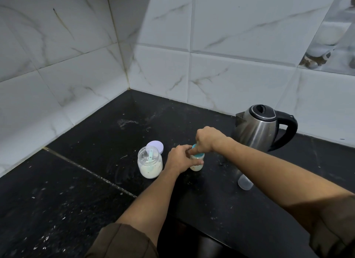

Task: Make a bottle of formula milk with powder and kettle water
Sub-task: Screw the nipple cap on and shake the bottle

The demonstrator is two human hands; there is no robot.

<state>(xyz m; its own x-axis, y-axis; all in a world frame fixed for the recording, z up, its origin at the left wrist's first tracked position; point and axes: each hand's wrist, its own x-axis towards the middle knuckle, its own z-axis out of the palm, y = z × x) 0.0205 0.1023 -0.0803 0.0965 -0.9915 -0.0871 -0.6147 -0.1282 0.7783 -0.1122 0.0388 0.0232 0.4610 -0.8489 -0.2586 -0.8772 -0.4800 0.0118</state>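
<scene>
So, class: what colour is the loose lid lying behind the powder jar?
Pale lilac; the lid shows best in the head view, just behind the open jar.

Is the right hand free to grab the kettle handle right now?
Probably not yet: the right hand is busy on the bottle top, the left hand steadying it. Once released, nothing blocks the kettle handle.
</scene>
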